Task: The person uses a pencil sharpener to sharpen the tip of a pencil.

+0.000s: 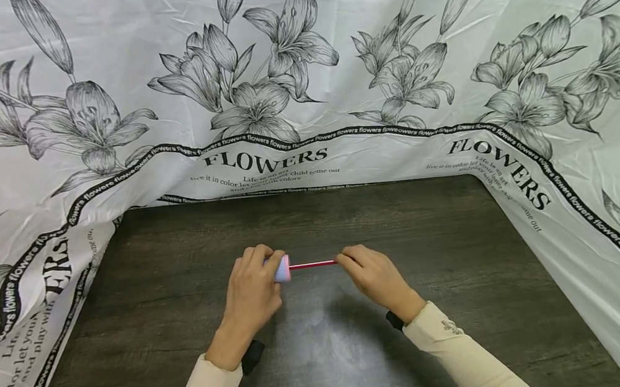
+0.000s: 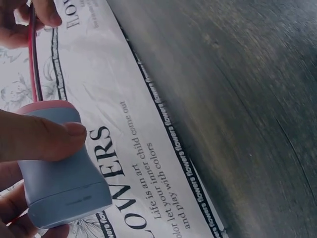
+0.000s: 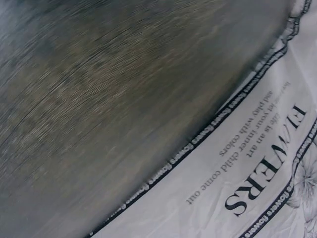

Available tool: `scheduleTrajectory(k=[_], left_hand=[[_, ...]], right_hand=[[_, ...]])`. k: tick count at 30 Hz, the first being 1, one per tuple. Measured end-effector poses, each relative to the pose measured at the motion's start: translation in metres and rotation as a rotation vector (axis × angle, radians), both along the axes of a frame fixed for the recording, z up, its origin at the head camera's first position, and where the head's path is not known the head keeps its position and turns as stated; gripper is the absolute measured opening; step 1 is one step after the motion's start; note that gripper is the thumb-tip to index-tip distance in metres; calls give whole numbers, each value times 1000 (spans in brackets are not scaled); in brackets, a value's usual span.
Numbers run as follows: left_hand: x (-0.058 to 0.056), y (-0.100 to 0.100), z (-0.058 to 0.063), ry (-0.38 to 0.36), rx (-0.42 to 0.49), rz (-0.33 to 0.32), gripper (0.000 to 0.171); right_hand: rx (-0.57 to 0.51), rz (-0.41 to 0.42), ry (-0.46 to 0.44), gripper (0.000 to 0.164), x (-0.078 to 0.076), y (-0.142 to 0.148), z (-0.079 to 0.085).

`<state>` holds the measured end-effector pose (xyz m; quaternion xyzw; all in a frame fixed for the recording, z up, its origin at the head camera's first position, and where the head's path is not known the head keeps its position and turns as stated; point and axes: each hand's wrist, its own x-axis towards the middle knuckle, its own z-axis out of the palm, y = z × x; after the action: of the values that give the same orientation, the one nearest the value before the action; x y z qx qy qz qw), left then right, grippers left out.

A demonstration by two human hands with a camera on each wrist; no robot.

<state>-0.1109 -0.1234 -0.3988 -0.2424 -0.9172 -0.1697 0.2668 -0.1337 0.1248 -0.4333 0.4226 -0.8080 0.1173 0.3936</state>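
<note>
Head view: high, facing forward and down. 2 wrist views: nearer, tilted, sharing with it the dark wood-grained worktop [image 1: 402, 222] and white flower-printed cloth [image 1: 348, 3].

Housing [image 2: 64, 171] in my left hand [image 1: 253, 291]: smooth, matt, apparently plastic. Rod [image 1: 314, 265] running to my right hand [image 1: 378, 276]: smooth, glossy. Tabletop [image 1: 402, 219] below my grip: wood-grained (soft sheen). Sheet [image 1: 385, 156] beyond my grip: creased, faintly shiny, cloth or plastic unclear.

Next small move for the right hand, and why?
Probably twist the red pencil with the right hand, keeping the blue sharpener steady: the pencil meets the sharpener's pink end, the right hand pinches its far end, and the left hand grips the sharpener.
</note>
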Motion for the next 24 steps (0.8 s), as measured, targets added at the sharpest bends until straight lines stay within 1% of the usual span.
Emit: scheduleTrajectory(k=[3,6,8,10,12,14,16,18,19,22,24], left_hand=[[1,2,3,-28,-1,-10,45],[1,3,5,-54,-12,-10,45],[2,4,5,-70,-16,-4,45],[2,4,5,-85,-17,0,46],[2,4,5,-87,-17,2,46],[2,4,4,-71,-21,5,46],[1,5,4,-41,-26,8,45],[0,5,3,-8,-33,12,44],[0,5,2,5,-38,14,44],[0,5,1,26,-47,15,44],[0,5,0,27,-57,10,44]], right_hand=[[-5,-3,93,23,-1,1,0],[-18,2,154,21,-1,1,1],[-26,10,164,20,-2,1,1],[-35,14,150,21,-2,0,1],[-50,19,113,23,-2,-1,1],[-71,22,52,26,-2,-3,1],[-93,25,-24,29,-1,-4,2],[-107,33,-92,28,-1,-4,4],[-110,36,-121,26,-1,-4,5],[-104,51,-183,10,-1,-3,9],[-98,63,-236,7,-2,-1,12]])
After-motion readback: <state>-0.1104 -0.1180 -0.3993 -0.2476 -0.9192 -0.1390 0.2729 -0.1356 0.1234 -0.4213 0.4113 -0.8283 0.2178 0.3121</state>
